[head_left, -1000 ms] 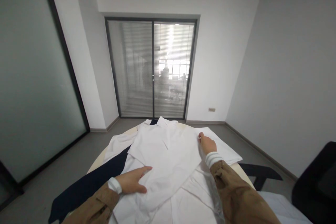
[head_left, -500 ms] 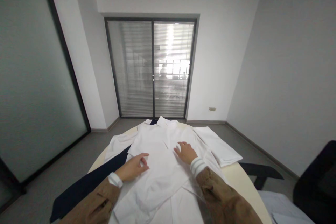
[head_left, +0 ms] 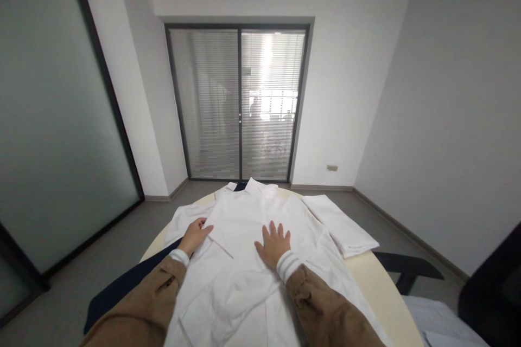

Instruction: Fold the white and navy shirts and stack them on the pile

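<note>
Right hand [head_left: 273, 245], fingers spread, rests unclenched on the white, collared cloth shirt [head_left: 244, 263] spread over the cream, round-edged table [head_left: 376, 284]; left hand [head_left: 196, 236] meets the shirt's left edge, its grip unclear.

White shirt [head_left: 240, 214] spread on a round, pale bench [head_left: 380, 284]. Right hand [head_left: 274, 244] palm-down on it, fingers splayed; left hand [head_left: 195, 235], fingers curled, at its left edge. Dark blue cloth [head_left: 122, 288] beside the brown left sleeve [head_left: 142, 303]; beyond, glass doors [head_left: 203, 103] with blinds.
</note>
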Motion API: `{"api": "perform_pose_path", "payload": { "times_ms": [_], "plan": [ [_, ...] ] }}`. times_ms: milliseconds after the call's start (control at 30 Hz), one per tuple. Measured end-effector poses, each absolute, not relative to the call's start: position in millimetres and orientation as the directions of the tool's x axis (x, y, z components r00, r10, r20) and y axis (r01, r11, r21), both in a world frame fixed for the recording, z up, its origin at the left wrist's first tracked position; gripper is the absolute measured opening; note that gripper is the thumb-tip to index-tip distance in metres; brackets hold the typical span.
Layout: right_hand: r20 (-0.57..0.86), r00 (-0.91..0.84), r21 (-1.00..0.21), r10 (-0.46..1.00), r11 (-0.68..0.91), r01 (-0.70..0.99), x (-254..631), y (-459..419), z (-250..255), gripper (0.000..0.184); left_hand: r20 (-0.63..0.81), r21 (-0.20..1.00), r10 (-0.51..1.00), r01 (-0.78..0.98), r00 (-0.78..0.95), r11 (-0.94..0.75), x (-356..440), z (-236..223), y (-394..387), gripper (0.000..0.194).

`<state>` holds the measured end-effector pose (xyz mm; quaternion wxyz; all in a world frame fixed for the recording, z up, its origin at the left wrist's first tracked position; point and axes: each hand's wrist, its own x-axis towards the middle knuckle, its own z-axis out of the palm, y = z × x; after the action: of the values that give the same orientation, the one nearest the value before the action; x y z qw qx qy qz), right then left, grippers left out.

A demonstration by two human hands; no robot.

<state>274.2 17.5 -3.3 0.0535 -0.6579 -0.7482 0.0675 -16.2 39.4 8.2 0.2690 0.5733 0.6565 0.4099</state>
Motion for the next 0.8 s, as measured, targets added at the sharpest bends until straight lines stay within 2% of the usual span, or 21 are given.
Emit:
{"api": "perform_pose_path", "payload": {
  "times_ms": [100,233,300,467,667,800],
  "plan": [
    [0.067,-0.144,-0.143,0.987,0.153,0.978,251.1,19.3,5.3,0.065,0.157,0.849,0.96,0.529,-0.234,-0.01,-12.3,10.4,40.7,0.03],
    [0.125,-0.305,-0.275,0.944,0.328,0.904,218.4,14.3,7.7,0.067,0.198,0.811,0.948,0.585,-0.251,-0.015,-10.6,7.3,46.3,0.031],
    [0.119,-0.348,-0.347,0.93,0.367,0.863,208.0,9.9,1.6,0.071,0.193,0.785,0.948,0.619,-0.253,0.005,-12.7,2.5,48.1,0.027],
    [0.109,-0.36,-0.376,0.927,0.373,0.848,204.4,2.7,-16.4,0.077,0.151,0.739,0.962,0.672,-0.226,0.042,-19.7,-1.5,45.7,0.014],
    [0.112,-0.405,-0.451,0.908,0.409,0.793,206.9,3.3,-15.7,0.071,0.247,0.745,0.965,0.654,-0.088,-0.131,3.8,31.3,37.0,0.03],
    [0.074,-0.338,-0.608,0.938,0.311,0.73,208.0,12.4,-8.4,0.059,0.291,0.705,0.948,0.641,0.128,-0.303,38.8,51.2,22.8,0.037]
  ]
}}
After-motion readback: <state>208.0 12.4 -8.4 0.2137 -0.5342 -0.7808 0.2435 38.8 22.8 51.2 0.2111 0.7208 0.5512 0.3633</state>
